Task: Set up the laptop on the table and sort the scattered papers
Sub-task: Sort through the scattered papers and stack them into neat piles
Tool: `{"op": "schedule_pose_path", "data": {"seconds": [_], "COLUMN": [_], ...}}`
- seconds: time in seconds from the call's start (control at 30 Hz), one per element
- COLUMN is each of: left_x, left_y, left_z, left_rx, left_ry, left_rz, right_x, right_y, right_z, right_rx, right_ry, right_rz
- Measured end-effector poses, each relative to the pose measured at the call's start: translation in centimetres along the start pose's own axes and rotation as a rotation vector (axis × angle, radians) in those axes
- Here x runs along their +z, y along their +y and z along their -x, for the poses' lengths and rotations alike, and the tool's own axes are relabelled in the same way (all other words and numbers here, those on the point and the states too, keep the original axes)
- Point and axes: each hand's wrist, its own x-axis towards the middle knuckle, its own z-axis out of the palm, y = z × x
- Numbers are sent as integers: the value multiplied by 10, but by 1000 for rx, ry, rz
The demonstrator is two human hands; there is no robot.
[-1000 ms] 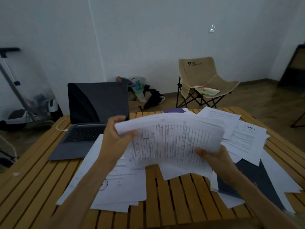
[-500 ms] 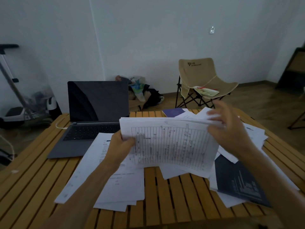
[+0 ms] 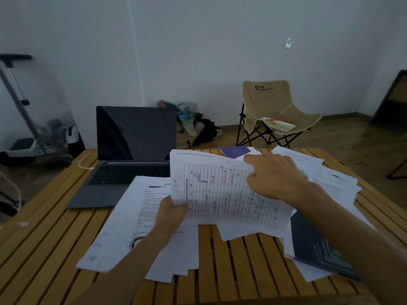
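Note:
A grey laptop (image 3: 130, 155) stands with its lid up and its screen dark at the back left of the slatted wooden table (image 3: 44, 249). Above the table's middle I hold a stack of papers (image 3: 220, 194) whose top sheet bears a printed grid. My left hand (image 3: 174, 214) grips the stack's lower left corner. My right hand (image 3: 275, 175) lies on the stack's upper right part, fingers curled over its top edge. More white sheets (image 3: 132, 227) lie under my left arm, and others (image 3: 334, 181) are spread at the right.
A dark printed sheet (image 3: 312, 245) lies at the front right, and a purple booklet (image 3: 234, 151) at the back. A white cable (image 3: 84, 165) runs to the laptop. Behind the table stand a beige folding chair (image 3: 273, 106), bags (image 3: 193, 124) and a trolley (image 3: 26, 119).
The right hand has moved from the stack's lower right edge up and over to its upper right part. The left hand's grip has shifted down to the lower left corner.

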Motion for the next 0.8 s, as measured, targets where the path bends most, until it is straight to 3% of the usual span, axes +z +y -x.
{"op": "schedule_pose_path", "data": {"seconds": [0.13,0.27,0.57,0.73,0.8], "left_x": [1,-4,0,-42,-81], "left_y": [3,-5,-4,49,43], "left_z": [11,21,18,0,-18], "left_rx": [12,-5,-2,196,143], "left_ry": [9,26,118,258,326], "left_rz": [22,56,-22,-218,-383], "right_x": [-13,-13,-9,-42,-43], "right_y": [7,13,10,22,27], "right_z": [9,19,10,17,17], "right_rx": [18,27,8,-60,-14], "right_ry": [55,-91,-170,-142,-168], "right_rz": [-29,-28,-19,-389,-610]}}
